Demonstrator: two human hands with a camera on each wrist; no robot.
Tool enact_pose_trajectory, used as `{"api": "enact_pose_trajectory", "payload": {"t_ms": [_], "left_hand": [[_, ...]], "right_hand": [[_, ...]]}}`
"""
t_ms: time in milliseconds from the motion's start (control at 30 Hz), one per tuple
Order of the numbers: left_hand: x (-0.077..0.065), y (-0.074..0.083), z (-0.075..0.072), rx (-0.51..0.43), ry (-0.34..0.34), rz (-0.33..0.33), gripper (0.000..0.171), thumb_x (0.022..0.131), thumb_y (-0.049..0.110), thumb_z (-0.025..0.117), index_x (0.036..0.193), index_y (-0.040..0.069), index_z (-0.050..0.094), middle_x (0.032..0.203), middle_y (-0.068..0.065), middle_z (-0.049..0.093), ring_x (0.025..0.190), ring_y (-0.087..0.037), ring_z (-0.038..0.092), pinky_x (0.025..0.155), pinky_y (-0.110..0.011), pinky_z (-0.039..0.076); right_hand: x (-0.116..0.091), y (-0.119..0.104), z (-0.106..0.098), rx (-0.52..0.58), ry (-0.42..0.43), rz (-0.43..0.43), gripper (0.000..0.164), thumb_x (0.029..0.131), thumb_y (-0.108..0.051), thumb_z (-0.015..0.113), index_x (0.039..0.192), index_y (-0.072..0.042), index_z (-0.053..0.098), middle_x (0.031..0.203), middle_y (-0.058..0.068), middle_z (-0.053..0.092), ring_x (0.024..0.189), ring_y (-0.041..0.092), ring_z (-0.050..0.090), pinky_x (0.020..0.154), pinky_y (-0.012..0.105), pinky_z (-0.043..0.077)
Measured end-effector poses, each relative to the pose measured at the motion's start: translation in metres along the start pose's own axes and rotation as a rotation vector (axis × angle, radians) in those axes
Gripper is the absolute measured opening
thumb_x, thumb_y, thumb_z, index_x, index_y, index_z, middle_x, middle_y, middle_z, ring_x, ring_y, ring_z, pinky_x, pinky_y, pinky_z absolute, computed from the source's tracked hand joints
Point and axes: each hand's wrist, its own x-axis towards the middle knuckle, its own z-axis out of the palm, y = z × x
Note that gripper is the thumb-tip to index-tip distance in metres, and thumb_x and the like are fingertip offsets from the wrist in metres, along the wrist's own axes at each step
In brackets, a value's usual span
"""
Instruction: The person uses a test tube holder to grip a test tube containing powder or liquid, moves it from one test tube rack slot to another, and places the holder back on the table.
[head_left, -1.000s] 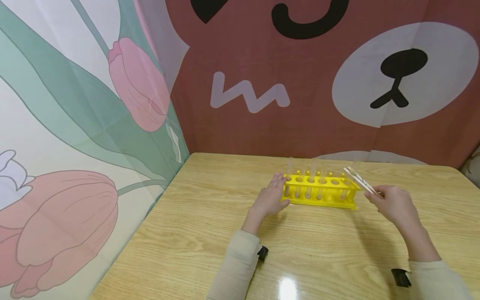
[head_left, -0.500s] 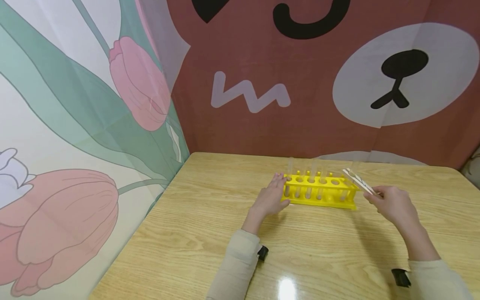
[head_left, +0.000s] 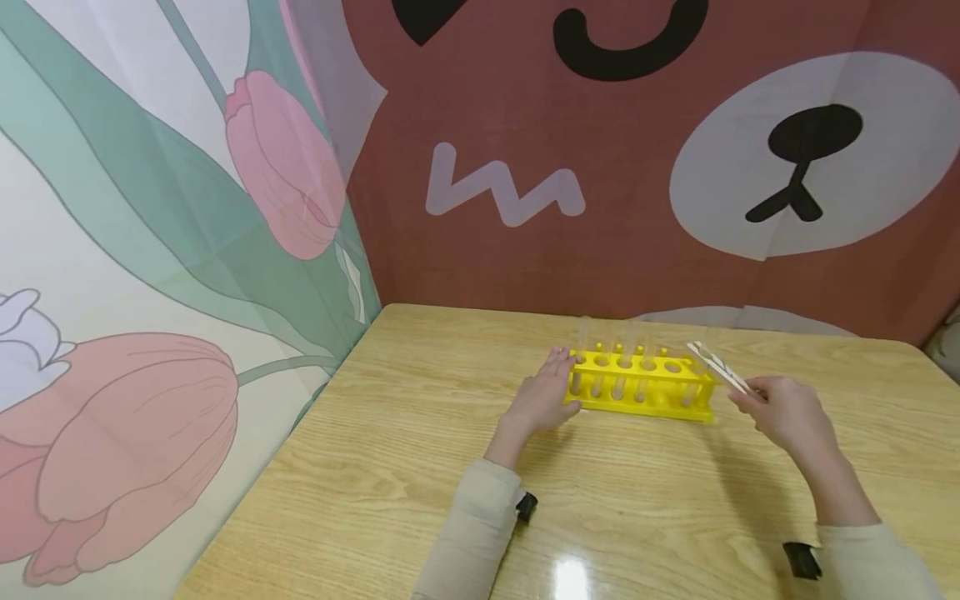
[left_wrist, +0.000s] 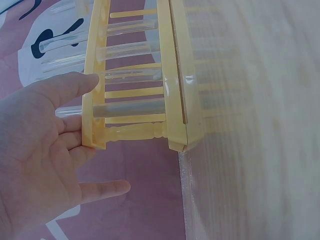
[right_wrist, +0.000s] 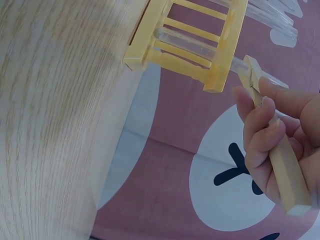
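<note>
A yellow test tube rack stands on the table, holding several clear test tubes upright. My left hand grips the rack's left end; in the left wrist view the thumb lies against the upper bar and the other fingers reach round its end, one finger sticking out apart. My right hand holds a wooden test tube holder, thumb on one side and fingers curled round the other. The holder's tips are at the upper part of the tube in the rack's right end hole.
The wood-grain table runs to a printed cloth backdrop just behind the rack. A flower-printed cloth hangs along the left edge. Small black wrist devices show beside the sleeves.
The head view has shifted slightly. Both hands keep their places, and the test tube holder has moved only very slightly about the right-hand tube.
</note>
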Motion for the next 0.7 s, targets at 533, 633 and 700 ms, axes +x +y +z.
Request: {"api": "enact_pose_trajectory", "payload": {"t_ms": [533, 633, 700], "left_hand": [[0.0008, 0.0006, 0.0003, 0.025, -0.003, -0.006, 0.066, 0.088, 0.034, 0.056, 0.141, 0.009, 0.025, 0.148, -0.002, 0.010, 0.134, -0.011, 0.001, 0.096, -0.044, 0.034], [0.0004, 0.0007, -0.0003, 0.028, -0.006, -0.010, 0.067, 0.088, 0.034, 0.056, 0.141, 0.009, 0.024, 0.148, -0.002, 0.010, 0.134, -0.011, 0.001, 0.096, -0.044, 0.034], [0.0001, 0.0005, -0.0006, 0.027, -0.004, -0.011, 0.067, 0.088, 0.033, 0.057, 0.141, 0.009, 0.024, 0.148, -0.002, 0.010, 0.134, -0.011, 0.001, 0.096, -0.044, 0.034]], "right_hand": [[-0.0003, 0.0016, 0.0050, -0.036, 0.048, -0.049, 0.024, 0.088, -0.015, 0.057, 0.083, 0.008, 0.059, 0.058, 0.001, 0.052, 0.049, 0.015, 0.046, 0.042, 0.030, 0.037], [-0.0007, 0.0014, 0.0057, -0.048, 0.061, -0.057, 0.021, 0.087, -0.013, 0.059, 0.082, 0.007, 0.060, 0.057, 0.000, 0.050, 0.049, 0.016, 0.043, 0.042, 0.030, 0.035], [-0.0007, 0.0013, 0.0061, -0.052, 0.061, -0.057, 0.020, 0.086, -0.013, 0.059, 0.082, 0.007, 0.060, 0.057, 0.000, 0.050, 0.049, 0.016, 0.042, 0.042, 0.030, 0.035]]}}
